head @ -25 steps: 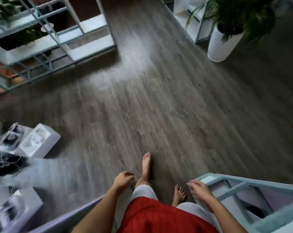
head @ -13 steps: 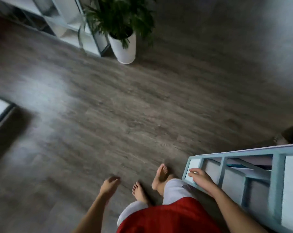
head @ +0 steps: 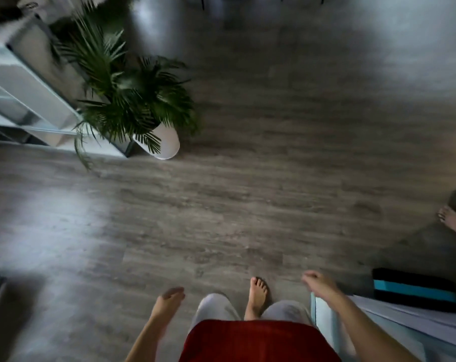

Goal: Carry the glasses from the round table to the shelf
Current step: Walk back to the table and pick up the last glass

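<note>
No glasses and no round table show in the head view. My left hand (head: 168, 303) hangs beside my left leg with relaxed fingers and holds nothing. My right hand (head: 319, 284) hovers with loosely curled fingers, empty, just above the corner of a pale blue shelf unit (head: 323, 313) at the lower right. I stand barefoot on a dark wood floor (head: 221, 205).
A potted palm in a white pot (head: 166, 143) stands at the upper left next to a white shelving unit (head: 25, 87). A black and teal object (head: 415, 288) lies on the pale blue unit. Another person's bare foot (head: 454, 223) is at the right edge.
My view has swung to the right, so the plant and white shelving slid left. My right hand has come off the pale blue unit's corner. My left hand stays hanging empty.
</note>
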